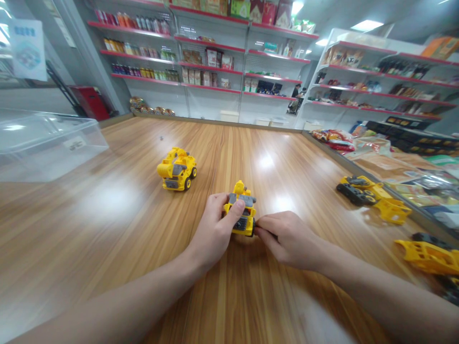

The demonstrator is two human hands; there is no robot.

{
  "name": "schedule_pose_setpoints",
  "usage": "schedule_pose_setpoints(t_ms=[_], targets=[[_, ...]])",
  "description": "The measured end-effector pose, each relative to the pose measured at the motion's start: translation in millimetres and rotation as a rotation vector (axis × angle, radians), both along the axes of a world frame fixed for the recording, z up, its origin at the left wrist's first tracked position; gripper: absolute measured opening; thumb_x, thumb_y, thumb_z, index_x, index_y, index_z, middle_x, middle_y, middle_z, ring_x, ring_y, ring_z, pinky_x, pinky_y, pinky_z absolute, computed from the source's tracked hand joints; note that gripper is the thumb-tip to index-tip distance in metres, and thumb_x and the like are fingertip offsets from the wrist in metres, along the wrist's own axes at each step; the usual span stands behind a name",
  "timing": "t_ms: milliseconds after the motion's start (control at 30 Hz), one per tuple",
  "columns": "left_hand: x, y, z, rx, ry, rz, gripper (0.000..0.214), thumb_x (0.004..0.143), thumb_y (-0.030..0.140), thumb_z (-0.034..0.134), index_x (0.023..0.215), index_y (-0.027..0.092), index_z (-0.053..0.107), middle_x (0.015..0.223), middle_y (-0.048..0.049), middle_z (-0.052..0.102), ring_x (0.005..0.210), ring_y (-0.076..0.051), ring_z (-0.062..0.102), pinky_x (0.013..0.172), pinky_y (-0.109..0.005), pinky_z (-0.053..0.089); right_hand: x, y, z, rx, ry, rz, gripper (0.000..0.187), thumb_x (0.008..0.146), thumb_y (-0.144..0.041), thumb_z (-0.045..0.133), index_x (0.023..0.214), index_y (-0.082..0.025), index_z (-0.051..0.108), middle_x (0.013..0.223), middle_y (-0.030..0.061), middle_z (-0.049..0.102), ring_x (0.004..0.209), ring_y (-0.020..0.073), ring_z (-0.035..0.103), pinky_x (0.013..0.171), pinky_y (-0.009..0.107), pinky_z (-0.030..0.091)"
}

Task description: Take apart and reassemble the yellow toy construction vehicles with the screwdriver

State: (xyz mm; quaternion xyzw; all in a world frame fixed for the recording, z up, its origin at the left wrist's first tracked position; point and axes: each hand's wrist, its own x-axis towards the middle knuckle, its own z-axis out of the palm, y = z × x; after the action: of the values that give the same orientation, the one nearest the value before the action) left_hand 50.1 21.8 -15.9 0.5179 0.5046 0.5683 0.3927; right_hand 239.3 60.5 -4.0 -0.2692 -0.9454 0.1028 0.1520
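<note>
My left hand (215, 227) grips a yellow and grey toy truck (247, 222) from its left side, with the thumb across the front. The truck is at the middle of the wooden table. Beside its black front wheel, my right hand (287, 236) is closed in a pinch. Something small and dark shows between those fingers, mostly hidden. A second yellow toy truck (178, 169), with black wheels and a grey front, stands farther back on the left, apart from both hands.
At the right lie a yellow toy vehicle with black tracks (362, 188) and another yellow toy vehicle (426, 255), cut off by the frame. A clear plastic bin (46, 148) stands at left. Packaged goods (373, 148) lie beyond the right edge; stocked shelves (211, 67) line the back.
</note>
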Motion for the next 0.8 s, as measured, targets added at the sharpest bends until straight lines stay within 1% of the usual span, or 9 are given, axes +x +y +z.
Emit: schedule_pose_setpoints(t_ms=[133,300,400,600,667,800], targets=[[-0.3,-0.5,0.2,0.0,-0.005,0.002,0.035,0.088,0.049,0.057,0.098,0.018,0.069,0.103,-0.0088,0.062,0.104,-0.027,0.057,0.087,-0.036,0.043,-1.6,-1.4,1.4,-0.077,0.049,-0.01,0.015,0.09,-0.017,0.047,0.075,-0.017,0.049,0.065,-0.0015,0.053,0.056,0.0094,0.044,0.056,0.026,0.029],[0.6,-0.5,0.3,-0.008,-0.004,-0.016,0.037,0.089,0.049,0.054,0.102,0.017,0.067,0.105,-0.0097,0.063,0.104,-0.027,0.058,0.087,-0.037,0.044,-1.5,-2.4,0.2,-0.191,0.084,-0.028,0.024,0.09,-0.015,0.044,0.067,-0.018,0.041,0.06,-0.0037,0.046,0.052,0.0072,0.04,0.052,0.024,0.027],[0.9,-0.3,0.4,-0.007,-0.006,-0.024,0.038,0.089,0.05,0.055,0.102,0.016,0.067,0.107,-0.0101,0.063,0.106,-0.028,0.057,0.089,-0.038,0.044,-1.1,-2.1,-0.1,-0.195,0.104,-0.033,0.024,0.089,-0.015,0.045,0.066,-0.018,0.041,0.059,-0.0038,0.046,0.051,0.0071,0.039,0.052,0.023,0.027],[1.3,-0.3,0.0,-0.027,-0.01,-0.012,0.042,0.089,0.051,0.055,0.106,0.015,0.065,0.11,-0.0114,0.062,0.107,-0.028,0.058,0.089,-0.04,0.046,-0.9,-1.1,1.1,-0.19,0.132,-0.031,0.011,0.085,-0.013,0.049,0.075,-0.017,0.052,0.066,-0.002,0.054,0.056,0.0085,0.046,0.055,0.023,0.031],[1.6,-0.1,0.1,-0.029,-0.006,-0.013,0.042,0.089,0.052,0.054,0.106,0.014,0.065,0.11,-0.0117,0.061,0.107,-0.028,0.058,0.089,-0.04,0.046,-0.9,-1.0,0.7,-0.206,0.142,-0.033,0.012,0.085,-0.013,0.049,0.075,-0.017,0.052,0.065,-0.0021,0.053,0.056,0.0083,0.046,0.054,0.022,0.031],[2.0,0.1,2.2,-0.028,0.003,-0.016,0.044,0.089,0.052,0.054,0.107,0.013,0.064,0.113,-0.0126,0.061,0.105,-0.027,0.059,0.089,-0.04,0.047,-0.8,-1.3,-0.3,-0.221,0.154,-0.047,0.02,0.087,-0.014,0.047,0.068,-0.017,0.047,0.059,-0.004,0.047,0.051,0.007,0.042,0.051,0.022,0.029]])
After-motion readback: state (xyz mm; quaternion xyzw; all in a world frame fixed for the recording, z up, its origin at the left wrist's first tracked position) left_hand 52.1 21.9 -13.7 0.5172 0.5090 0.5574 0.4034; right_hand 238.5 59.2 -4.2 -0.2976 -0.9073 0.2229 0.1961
